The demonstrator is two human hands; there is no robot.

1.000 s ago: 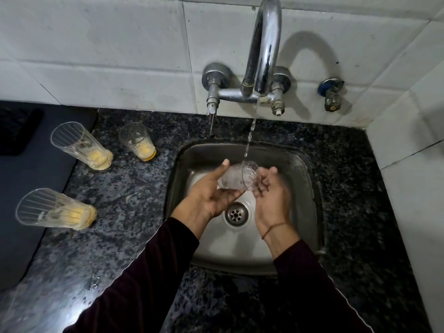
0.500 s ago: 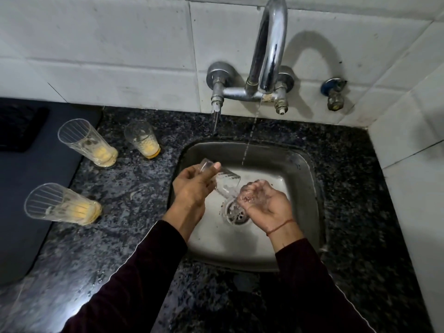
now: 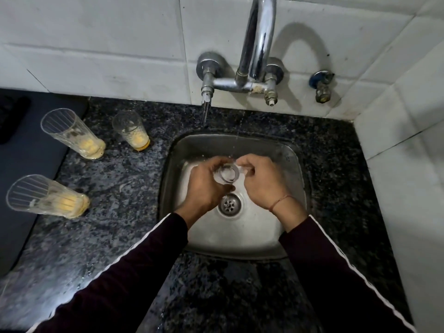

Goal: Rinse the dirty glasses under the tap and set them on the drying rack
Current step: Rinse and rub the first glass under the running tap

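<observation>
My left hand [image 3: 204,188] grips a clear glass [image 3: 227,173] over the steel sink [image 3: 295,164], its mouth turned up toward me. My right hand [image 3: 262,181] pinches the glass's rim from the right with curled fingers. A thin stream of water falls from the chrome tap [image 3: 258,44] into the sink just behind the glass. Three dirty glasses with yellow residue stand on the counter at left: a tall one [image 3: 72,133], a small one [image 3: 132,132], and another tall one [image 3: 45,197] nearer to me.
Black speckled granite counter [image 3: 120,188] surrounds the sink. A dark mat [image 3: 26,150] covers the far left. White tiled walls stand behind and to the right. A small angle valve [image 3: 322,87] is on the wall right of the tap. The drain [image 3: 229,204] lies below my hands.
The glass was tipped mouth-down toward the drain in my left hand half a second ago; now it is turned mouth-up, and my right hand has come back onto its rim.
</observation>
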